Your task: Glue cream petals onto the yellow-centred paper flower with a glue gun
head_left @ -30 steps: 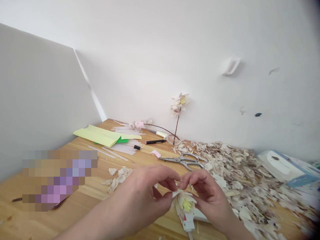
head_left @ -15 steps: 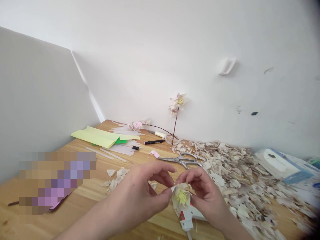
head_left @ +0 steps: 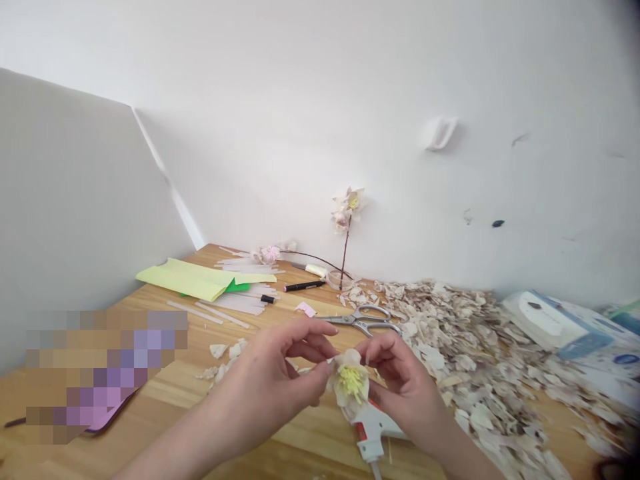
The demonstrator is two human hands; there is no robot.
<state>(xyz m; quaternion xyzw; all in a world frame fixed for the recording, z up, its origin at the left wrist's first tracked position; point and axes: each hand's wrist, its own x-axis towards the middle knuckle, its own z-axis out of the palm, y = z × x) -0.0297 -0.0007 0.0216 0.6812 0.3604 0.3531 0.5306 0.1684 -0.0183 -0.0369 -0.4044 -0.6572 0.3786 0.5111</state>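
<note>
Between my two hands is a small handmade flower [head_left: 351,381] with pale, papery petals and a yellow fringed centre facing me. My left hand [head_left: 285,367] pinches the flower's left edge between thumb and fingers. On the other side, my right hand [head_left: 403,383] is closed on the flower's right petals, its fingertips partly behind them. Just below lies a white glue gun [head_left: 371,433] with a red part, partly covered by the flower and my right hand. Beyond my hands rest grey-handled scissors [head_left: 357,319].
A large heap of dried petals [head_left: 460,327] spreads over the right side, beside a tissue pack [head_left: 570,327]. Yellow paper [head_left: 190,279], glue sticks [head_left: 240,303] and a black marker [head_left: 304,286] lie at the back left. A finished flower stem [head_left: 345,247] leans against the wall.
The camera view has shifted slightly. The flower has turned a little and its yellow centre faces me more squarely. Both hands stay on it.
</note>
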